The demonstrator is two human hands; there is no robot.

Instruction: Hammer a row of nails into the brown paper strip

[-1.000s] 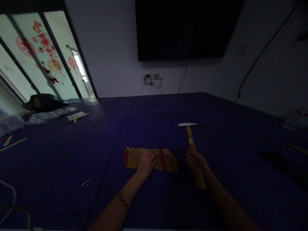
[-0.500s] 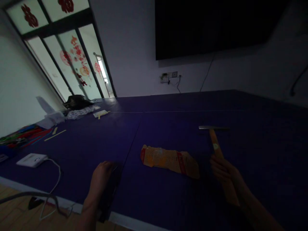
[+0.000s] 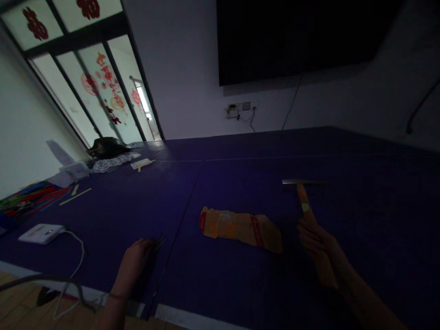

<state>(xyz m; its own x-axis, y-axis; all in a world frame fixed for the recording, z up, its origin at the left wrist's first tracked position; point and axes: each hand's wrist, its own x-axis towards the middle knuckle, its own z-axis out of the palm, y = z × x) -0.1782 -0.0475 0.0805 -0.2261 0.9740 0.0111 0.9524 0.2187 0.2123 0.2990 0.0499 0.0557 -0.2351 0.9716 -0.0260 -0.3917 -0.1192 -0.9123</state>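
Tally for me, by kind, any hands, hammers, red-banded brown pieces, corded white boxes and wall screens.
Hands: 2 (left hand, right hand)
Hammer: 1
Brown piece: 1
White box: 1
Wall screen: 1
Total: 6

I can't count or identify the slim metal pieces (image 3: 160,242) at the left hand (image 3: 136,257), which hides their near ends; whether it grips them, I can't tell. The right hand (image 3: 318,239) covers part of the hammer (image 3: 305,207). Print on the cardboard (image 3: 237,225) is too small for me to read. The top edge crops the television (image 3: 302,41).
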